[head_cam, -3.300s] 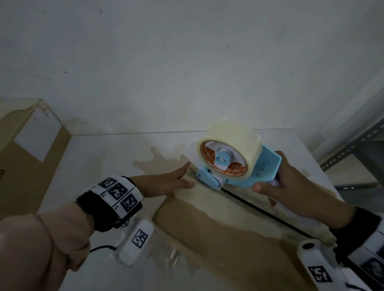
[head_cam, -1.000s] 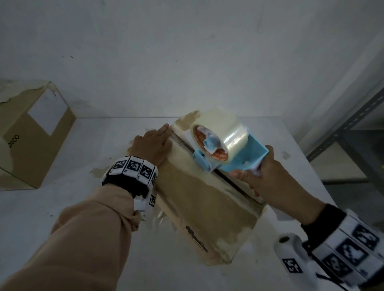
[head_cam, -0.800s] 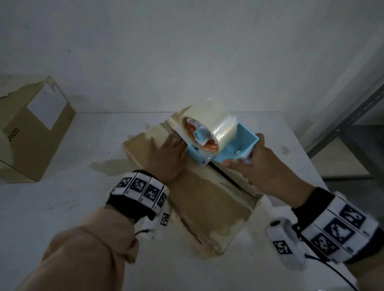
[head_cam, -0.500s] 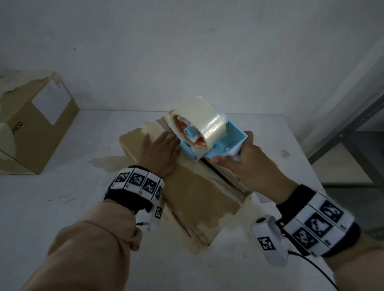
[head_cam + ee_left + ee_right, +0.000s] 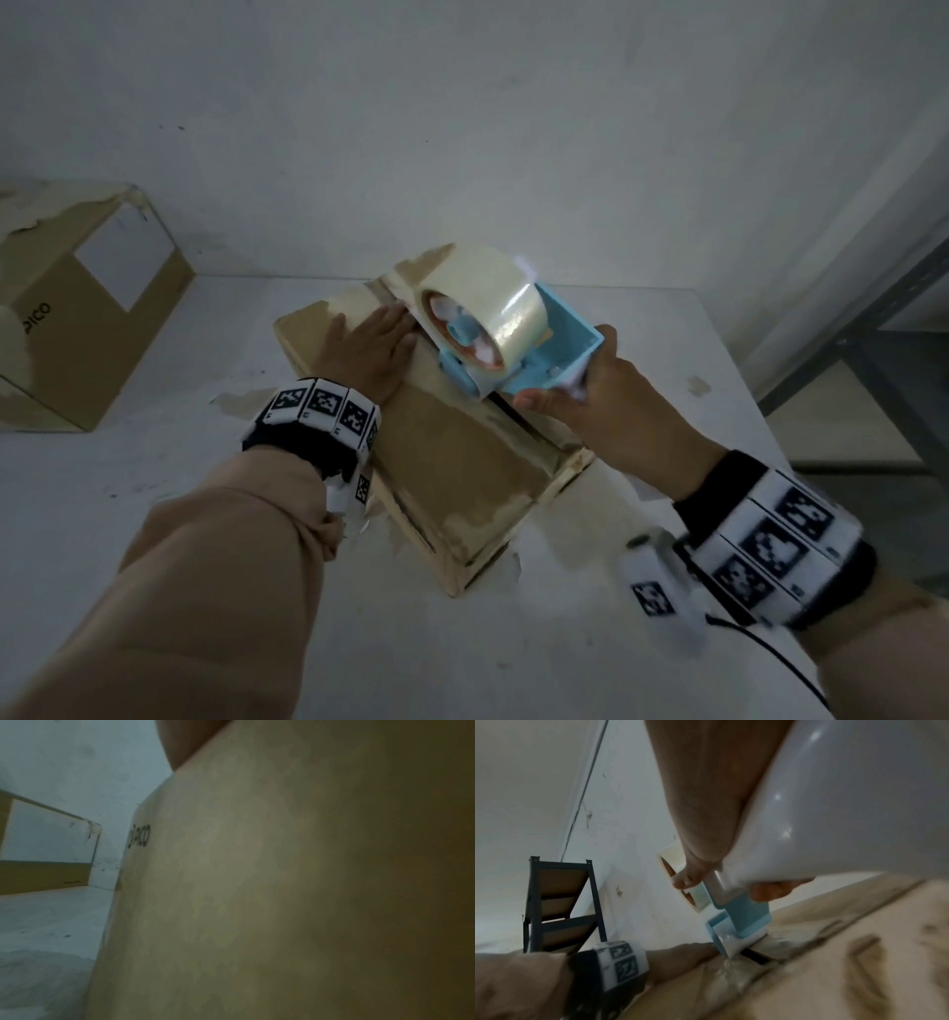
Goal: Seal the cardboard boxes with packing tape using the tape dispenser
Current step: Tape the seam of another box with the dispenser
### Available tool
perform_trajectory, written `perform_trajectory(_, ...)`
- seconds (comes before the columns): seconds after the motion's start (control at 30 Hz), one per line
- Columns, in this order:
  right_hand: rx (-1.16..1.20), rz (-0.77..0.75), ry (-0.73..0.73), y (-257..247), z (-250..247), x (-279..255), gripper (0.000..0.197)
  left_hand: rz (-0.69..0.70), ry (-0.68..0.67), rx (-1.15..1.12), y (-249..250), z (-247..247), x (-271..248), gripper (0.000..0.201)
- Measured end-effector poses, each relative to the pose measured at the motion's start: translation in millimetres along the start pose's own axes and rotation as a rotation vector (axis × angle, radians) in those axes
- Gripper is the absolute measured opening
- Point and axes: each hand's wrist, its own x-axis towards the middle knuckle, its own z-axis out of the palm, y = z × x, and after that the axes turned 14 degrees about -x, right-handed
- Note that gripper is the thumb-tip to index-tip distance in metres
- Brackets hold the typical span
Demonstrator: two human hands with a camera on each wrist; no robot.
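Here a white table (image 5: pixel 513 658) meets a white wall (image 5: pixel 462 128), shelving (image 5: pixel 873 318) beside.

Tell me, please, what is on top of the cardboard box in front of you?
The left hand lies flat on the cardboard box, and the tape dispenser, gripped by the right hand, rests on its centre seam. The seam under the dispenser is hidden.
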Motion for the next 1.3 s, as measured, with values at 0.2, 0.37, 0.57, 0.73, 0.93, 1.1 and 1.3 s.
perform_trajectory(0.2,-0.047,0.080,0.029,35.6,-28.3,-67.1,0.080,0.013,0.017,0.049,-2.5,3.0,5.3,0.048)
perform_trajectory(0.37,0.013,0.089,0.064,44.9,-31.2,-86.5,0.074,0.011,0.027,0.096,-1.7,2.9,8.7,0.049)
perform_trajectory(0.57,0.056,0.065,0.107,49.8,-24.2,-84.2,0.069,0.004,-0.085,0.090,40.4,13.7,-36.2,0.051)
perform_trajectory(0.73,0.071,0.046,0.122,54.3,-21.4,-84.5,0.070,0.189,-0.130,0.096,83.4,50.8,-89.7,0.082)
perform_trajectory(0.93,0.078,0.015,0.130,57.6,-21.9,-88.3,0.063,0.173,-0.059,0.045,79.2,54.0,-84.6,0.084)
perform_trajectory(1.1,0.061,0.013,0.133,59.3,-23.0,-91.8,0.056,0.136,-0.060,-0.008,80.7,52.0,-84.7,0.064)
perform_trajectory(1.3,0.081,0.045,0.138,78.1,-30.7,-118.9,0.062,0.115,-0.079,-0.026,80.5,51.8,-81.8,0.048)
